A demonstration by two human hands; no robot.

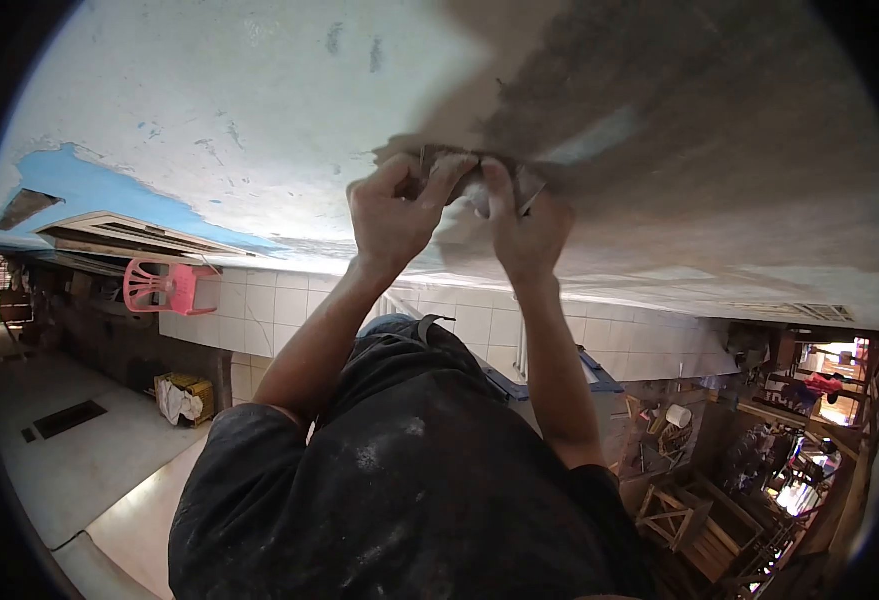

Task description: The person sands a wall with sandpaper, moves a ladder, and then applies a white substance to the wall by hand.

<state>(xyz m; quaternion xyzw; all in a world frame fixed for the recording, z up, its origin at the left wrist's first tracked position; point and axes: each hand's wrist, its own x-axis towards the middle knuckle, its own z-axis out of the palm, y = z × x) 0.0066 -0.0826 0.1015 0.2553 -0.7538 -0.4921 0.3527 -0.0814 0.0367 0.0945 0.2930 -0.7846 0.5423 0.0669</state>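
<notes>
Both hands are raised in front of me, close to a grey-white plastered wall (290, 110). My left hand (395, 210) is closed, with bent fingers and its thumb pointing inward. Beside it, my right hand (532, 225) is closed too, its fingers curled and thumb pressed up. A pale, crumpled, dusty piece (476, 192) shows between the two hands, pinched from both sides; I cannot tell its kind. Thin light edges stick out near the right fingers. Dark shadows of the hands and head fall on the wall around them.
Blue paint (110, 185) shows on the wall at left. A pink plastic chair (180, 288) stands on white tiles (285, 305). Below me is a blue-edged stand (505, 385). A yellow basket (188, 398) holds pale material. Wooden furniture (705, 525) sits at lower right.
</notes>
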